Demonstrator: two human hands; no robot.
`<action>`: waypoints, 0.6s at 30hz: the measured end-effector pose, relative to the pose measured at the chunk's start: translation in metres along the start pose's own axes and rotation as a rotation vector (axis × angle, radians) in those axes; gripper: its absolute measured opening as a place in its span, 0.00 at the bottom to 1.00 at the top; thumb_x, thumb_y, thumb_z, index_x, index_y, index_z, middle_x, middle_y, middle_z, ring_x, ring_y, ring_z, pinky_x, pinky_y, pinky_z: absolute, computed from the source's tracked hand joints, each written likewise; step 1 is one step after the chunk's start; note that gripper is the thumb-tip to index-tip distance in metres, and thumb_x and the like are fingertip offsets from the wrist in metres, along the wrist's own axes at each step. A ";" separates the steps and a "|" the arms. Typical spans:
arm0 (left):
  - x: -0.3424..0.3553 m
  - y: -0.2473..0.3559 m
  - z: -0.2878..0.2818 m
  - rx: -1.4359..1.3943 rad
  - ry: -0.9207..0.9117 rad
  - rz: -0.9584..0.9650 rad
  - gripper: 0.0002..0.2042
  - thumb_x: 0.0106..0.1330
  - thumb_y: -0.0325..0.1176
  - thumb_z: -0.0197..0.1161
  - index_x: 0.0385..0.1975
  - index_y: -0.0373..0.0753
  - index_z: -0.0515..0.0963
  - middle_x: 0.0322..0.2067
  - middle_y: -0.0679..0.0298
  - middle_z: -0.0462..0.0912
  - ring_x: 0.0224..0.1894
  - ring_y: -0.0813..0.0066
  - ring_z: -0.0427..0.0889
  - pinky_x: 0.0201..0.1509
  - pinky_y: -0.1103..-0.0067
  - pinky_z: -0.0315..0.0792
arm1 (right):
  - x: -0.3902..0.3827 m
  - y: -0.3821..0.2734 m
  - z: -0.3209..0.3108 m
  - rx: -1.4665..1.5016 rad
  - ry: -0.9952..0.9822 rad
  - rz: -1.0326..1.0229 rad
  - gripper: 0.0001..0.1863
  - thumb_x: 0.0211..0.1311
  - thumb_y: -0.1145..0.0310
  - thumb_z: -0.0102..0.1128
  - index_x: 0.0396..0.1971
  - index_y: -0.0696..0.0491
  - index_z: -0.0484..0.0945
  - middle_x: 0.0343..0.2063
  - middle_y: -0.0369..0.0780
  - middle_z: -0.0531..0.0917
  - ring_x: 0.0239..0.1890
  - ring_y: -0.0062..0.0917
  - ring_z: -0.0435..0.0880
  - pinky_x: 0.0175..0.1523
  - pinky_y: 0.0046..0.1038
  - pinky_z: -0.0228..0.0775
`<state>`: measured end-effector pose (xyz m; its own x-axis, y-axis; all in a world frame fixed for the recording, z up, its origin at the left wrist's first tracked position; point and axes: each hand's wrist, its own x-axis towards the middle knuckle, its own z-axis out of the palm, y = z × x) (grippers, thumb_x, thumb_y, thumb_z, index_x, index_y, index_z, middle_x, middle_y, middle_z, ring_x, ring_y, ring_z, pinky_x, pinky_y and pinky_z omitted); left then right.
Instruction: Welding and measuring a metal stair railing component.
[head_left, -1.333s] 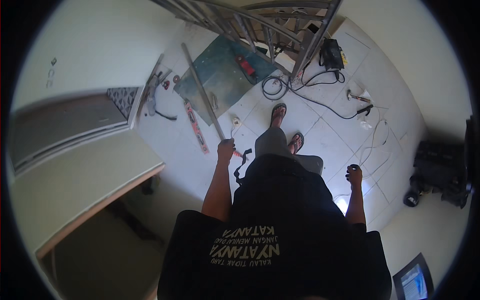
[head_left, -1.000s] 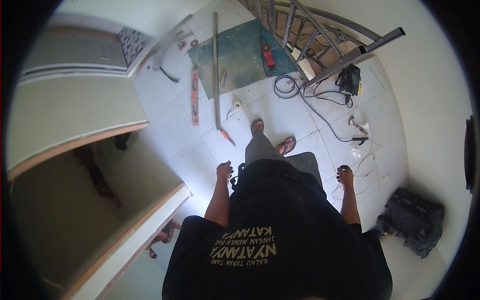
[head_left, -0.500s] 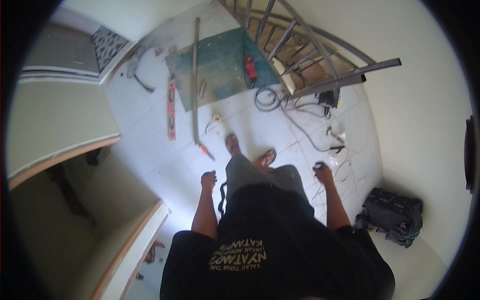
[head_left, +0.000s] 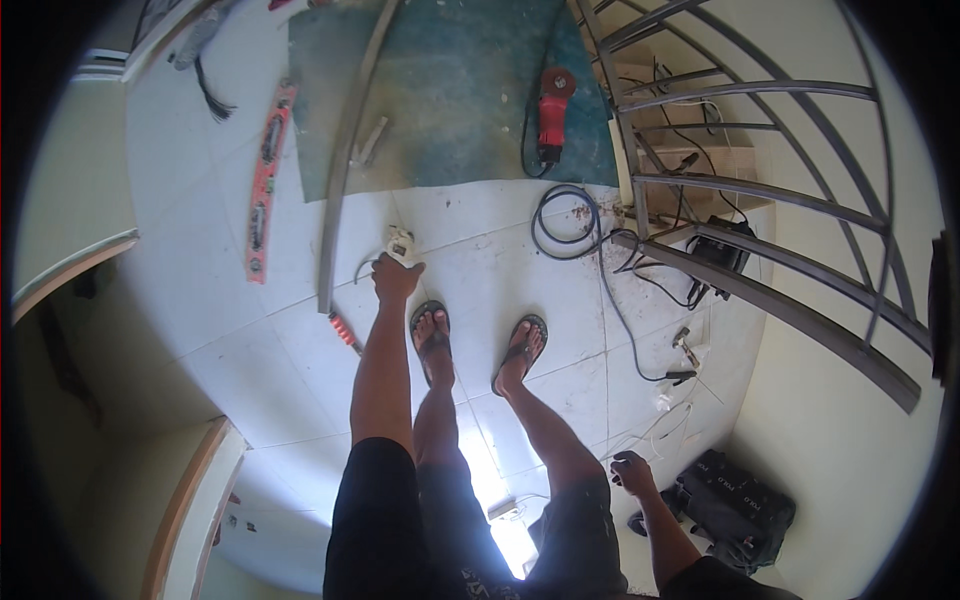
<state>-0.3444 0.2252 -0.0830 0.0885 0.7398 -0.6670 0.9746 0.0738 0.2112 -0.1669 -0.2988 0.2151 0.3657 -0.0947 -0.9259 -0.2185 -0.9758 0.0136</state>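
Observation:
My left hand (head_left: 397, 278) reaches down to the floor, thumb and fingers around the near end of a pale tape measure (head_left: 400, 243). A short length of its blade sticks out to the left. Close by on the left lies a long grey metal bar (head_left: 350, 150), partly on a green sheet. An orange-handled tool (head_left: 344, 330) rests by the bar's near end. My right hand (head_left: 632, 473) hangs low at the right with its fingers curled; what they hold, if anything, is too small to make out. It is nearest the black bag.
A red spirit level (head_left: 268, 190) lies left of the bar. On the green sheet (head_left: 450, 110) is a red angle grinder (head_left: 552, 118). Coiled cable (head_left: 565, 240), a hammer (head_left: 687, 347) and a metal railing (head_left: 780, 195) are on the right, a black bag (head_left: 735, 508) behind them.
My left hand has moved forward and down from my side to the tape measure. My body has bent forward, and the view has come closer to the floor. My right hand stays at my side.

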 end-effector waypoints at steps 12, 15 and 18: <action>-0.007 0.025 0.047 -0.017 0.107 0.334 0.30 0.41 0.49 0.70 0.40 0.35 0.68 0.32 0.50 0.77 0.37 0.48 0.76 0.43 0.62 0.71 | 0.073 -0.053 0.019 -0.051 0.061 -0.122 0.16 0.52 0.66 0.59 0.40 0.58 0.75 0.20 0.42 0.81 0.21 0.24 0.81 0.28 0.26 0.72; -0.097 0.033 0.010 -0.471 -0.205 0.271 0.33 0.40 0.49 0.73 0.44 0.38 0.68 0.34 0.50 0.80 0.38 0.50 0.79 0.41 0.63 0.72 | 0.041 -0.124 0.020 -0.015 0.054 -0.265 0.17 0.51 0.64 0.61 0.40 0.58 0.75 0.23 0.43 0.82 0.24 0.27 0.82 0.32 0.28 0.73; -0.228 0.101 -0.051 -0.217 -0.294 0.590 0.38 0.41 0.46 0.75 0.50 0.36 0.63 0.38 0.56 0.78 0.42 0.65 0.79 0.43 0.73 0.73 | -0.019 -0.188 -0.006 0.097 -0.025 -0.409 0.24 0.57 0.59 0.56 0.52 0.54 0.69 0.40 0.43 0.80 0.40 0.25 0.79 0.45 0.27 0.70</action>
<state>-0.2769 0.0984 0.1267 0.6728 0.4881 -0.5560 0.6860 -0.1303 0.7158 -0.1276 -0.1151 0.2325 0.4183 0.3023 -0.8565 -0.1449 -0.9087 -0.3914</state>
